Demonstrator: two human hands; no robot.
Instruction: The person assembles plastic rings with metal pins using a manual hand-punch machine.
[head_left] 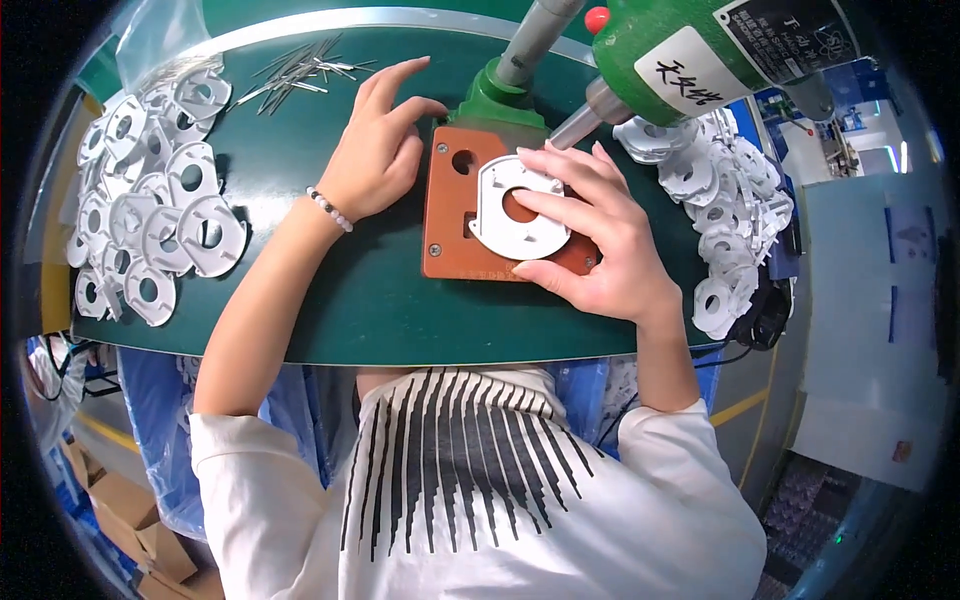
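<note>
My right hand [600, 225] grips a white plastic plate [497, 228] with a round hole, its fingers over the far and right side and its thumb at the near edge. The plate lies on a reddish-brown fixture block [450, 215] screwed at its corners. Above my right fingertips is the slim metal nose [575, 125] of a green press [690, 60]. My left hand [380, 150] is to the left of the block with its fingers apart, and nothing shows in it. Its fingertips are close to the press's green column base [490, 100].
White plastic plates [160, 200] are heaped at the left of the green table [360, 315]. Another pile of white parts [720, 210] lies at the right edge. Thin metal pins [300, 75] are scattered at the back left. Cardboard boxes [130, 510] stand at the lower left.
</note>
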